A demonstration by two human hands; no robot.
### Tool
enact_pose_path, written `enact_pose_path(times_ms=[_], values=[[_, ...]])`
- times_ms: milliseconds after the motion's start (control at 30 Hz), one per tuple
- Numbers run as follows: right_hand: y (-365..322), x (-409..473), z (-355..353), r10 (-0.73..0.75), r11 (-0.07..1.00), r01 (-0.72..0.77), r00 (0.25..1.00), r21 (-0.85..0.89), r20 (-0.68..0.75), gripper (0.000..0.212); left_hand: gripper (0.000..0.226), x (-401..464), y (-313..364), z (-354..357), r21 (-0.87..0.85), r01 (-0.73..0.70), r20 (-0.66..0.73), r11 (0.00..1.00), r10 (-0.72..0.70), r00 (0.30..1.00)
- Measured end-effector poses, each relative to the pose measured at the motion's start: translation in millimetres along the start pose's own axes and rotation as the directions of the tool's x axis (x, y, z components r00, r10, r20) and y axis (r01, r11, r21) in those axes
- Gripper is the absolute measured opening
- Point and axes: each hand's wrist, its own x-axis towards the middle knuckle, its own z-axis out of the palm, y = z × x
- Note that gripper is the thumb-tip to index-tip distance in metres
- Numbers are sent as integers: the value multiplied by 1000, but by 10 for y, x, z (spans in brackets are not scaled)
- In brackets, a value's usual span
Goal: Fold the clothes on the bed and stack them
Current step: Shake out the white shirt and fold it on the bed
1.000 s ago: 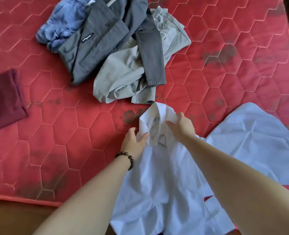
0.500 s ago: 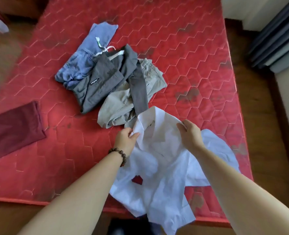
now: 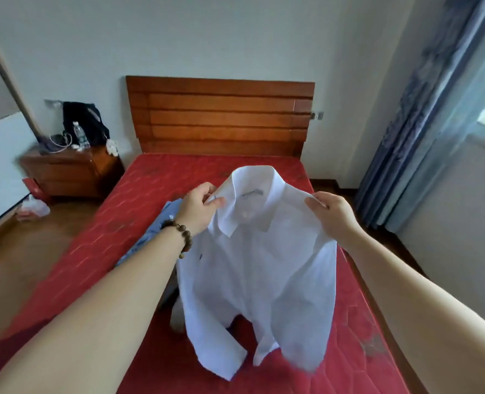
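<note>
Red quilted mattress [image 3: 213, 177] meets wooden headboard [image 3: 221, 115], nightstand [image 3: 70, 172] alongside.

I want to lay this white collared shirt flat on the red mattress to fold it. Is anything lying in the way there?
Partly. The white collared shirt hangs from the left hand and right hand over the red quilted mattress. Crumpled blue clothing lies left behind it; the right looks bare.

White shirt [image 3: 259, 260] held up by both hands, left hand [image 3: 198, 209], right hand [image 3: 332, 214], above red bed [image 3: 156, 183]
</note>
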Motion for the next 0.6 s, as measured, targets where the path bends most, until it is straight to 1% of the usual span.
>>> enact_pose_path(times_ms=[67, 133, 200, 233, 300, 367, 433, 467, 533, 600], values=[[-200, -12, -101, -41, 999, 42, 998, 21, -43, 19, 14, 30, 200, -213, 6, -64, -15, 998, 64, 998], [-373, -22, -163, -75, 997, 76, 993, 7, -91, 26, 11, 45, 357, -379, -8, -91, -12, 996, 90, 996], [-533, -35, -184, -91, 996, 88, 989, -28, -117, 36, 10, 48, 497, -512, -70, -99, -13, 993, 99, 995], [-607, -46, -177, -93, 995, 89, 988, -35, -121, 37, 10, 47, 571, -575, -100, -105, -18, 989, 104, 994], [-730, -67, -135, -89, 996, 89, 989, -1, -122, 34, 11, 42, 714, -697, -134, -124, -19, 983, 122, 992], [-851, -116, -75, -86, 993, 95, 989, 68, -119, 23, 10, 35, 840, -808, -152, -145, -13, 978, 145, 989], [-959, -169, 8, -87, 982, 102, 992, 161, -95, 11, 7, 17, 948, -912, -138, -168, -4, 976, 169, 986], [-1015, -208, 53, -93, 974, 105, 993, 202, -72, 11, 4, 1, 984, -961, -127, -170, 8, 977, 173, 985], [-1080, -266, 162, -103, 960, 98, 995, 261, 8, 19, 8, -38, 1030, -1051, -110, -165, 33, 980, 170, 985], [-1123, -354, 278, -124, 947, 90, 988, 310, 91, 15, 5, -98, 1042, -1133, -115, -153, 39, 981, 159, 987]])
